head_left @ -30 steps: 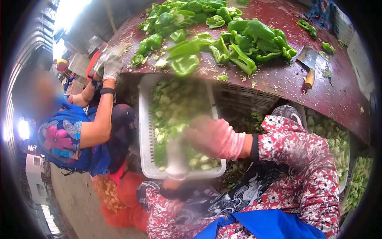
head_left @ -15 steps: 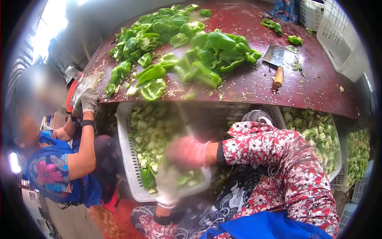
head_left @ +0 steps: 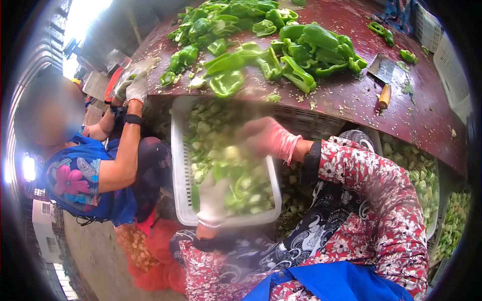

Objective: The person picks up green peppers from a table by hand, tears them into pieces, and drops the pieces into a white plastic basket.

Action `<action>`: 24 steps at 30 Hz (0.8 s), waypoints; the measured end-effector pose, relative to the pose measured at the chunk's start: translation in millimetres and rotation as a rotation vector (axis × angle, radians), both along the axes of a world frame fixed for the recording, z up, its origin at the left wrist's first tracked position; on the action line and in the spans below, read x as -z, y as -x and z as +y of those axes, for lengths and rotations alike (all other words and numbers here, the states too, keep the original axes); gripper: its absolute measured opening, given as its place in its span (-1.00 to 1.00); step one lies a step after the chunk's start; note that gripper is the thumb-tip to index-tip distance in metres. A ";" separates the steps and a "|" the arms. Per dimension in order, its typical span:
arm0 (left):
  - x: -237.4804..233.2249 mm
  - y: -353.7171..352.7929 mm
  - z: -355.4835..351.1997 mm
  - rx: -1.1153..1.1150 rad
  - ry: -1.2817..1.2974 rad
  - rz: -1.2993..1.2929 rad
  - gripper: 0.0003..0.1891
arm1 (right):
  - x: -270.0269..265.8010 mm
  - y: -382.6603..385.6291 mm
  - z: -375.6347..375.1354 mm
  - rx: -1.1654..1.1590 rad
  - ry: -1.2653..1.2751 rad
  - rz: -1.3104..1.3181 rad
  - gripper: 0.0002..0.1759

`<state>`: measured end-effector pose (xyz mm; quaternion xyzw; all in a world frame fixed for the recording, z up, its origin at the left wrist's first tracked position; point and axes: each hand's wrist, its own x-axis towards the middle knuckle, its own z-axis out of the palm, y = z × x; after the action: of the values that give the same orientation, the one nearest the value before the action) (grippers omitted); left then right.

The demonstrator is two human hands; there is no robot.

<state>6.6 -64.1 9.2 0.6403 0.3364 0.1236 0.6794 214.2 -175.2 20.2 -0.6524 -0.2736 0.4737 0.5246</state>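
Observation:
My left hand [head_left: 213, 199], in a pale glove, is over the near left part of a white crate [head_left: 176, 150] and is smeared by motion. Green pepper pieces [head_left: 246, 193] lie right beside it in the crate. My right hand [head_left: 266, 138], in a pink and white glove, hovers over the crate's right side, below the table edge; its fingers are blurred. Whether either hand holds something cannot be made out. Small pale green pieces [head_left: 201, 120] fill much of the crate.
On the red table [head_left: 351, 105] lie heaps of cut green peppers [head_left: 321, 47] and a cleaver [head_left: 383, 70] with a wooden handle. A co-worker [head_left: 90, 170] in gloves sits at the left. More filled crates [head_left: 432, 215] stand at the right, and a red net bag [head_left: 160, 251] below.
The view has shifted, so the table and crate appear further right. My right hand has moved away from my left hand, up toward the table edge. Green pieces now show more plainly beside my left hand.

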 end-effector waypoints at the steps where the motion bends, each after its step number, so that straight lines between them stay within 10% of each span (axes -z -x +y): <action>1: 0.6 3.5 1.8 -0.037 0.005 -0.032 -0.60 | 4.3 -0.5 0.3 -0.010 -0.003 0.004 -0.66; 5: 2.6 9.9 3.7 -0.048 0.004 -0.079 -0.57 | 13.7 16.9 7.2 0.003 -0.176 -0.113 -0.62; 7: -2.2 11.5 3.3 -0.018 -0.121 0.050 -0.57 | 10.0 31.9 14.3 -0.048 -0.394 -0.925 -0.54; 12: 5.2 10.8 -4.6 0.068 -0.687 0.145 -0.67 | 20.4 28.7 18.7 -0.552 -0.120 -0.895 -0.59; 16: 5.6 14.6 11.3 0.005 -0.213 0.187 -0.60 | 10.5 27.3 17.6 -0.557 -0.020 -1.212 -0.64; 24: 4.0 16.9 11.3 -0.141 -0.091 -0.047 -0.60 | 30.0 30.4 18.9 -0.119 -0.155 -1.230 -0.67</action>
<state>-10.3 -52.7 5.3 0.6422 0.3585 0.2016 0.6468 183.8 -156.2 -9.8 -0.7495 -0.5952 0.0185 0.2894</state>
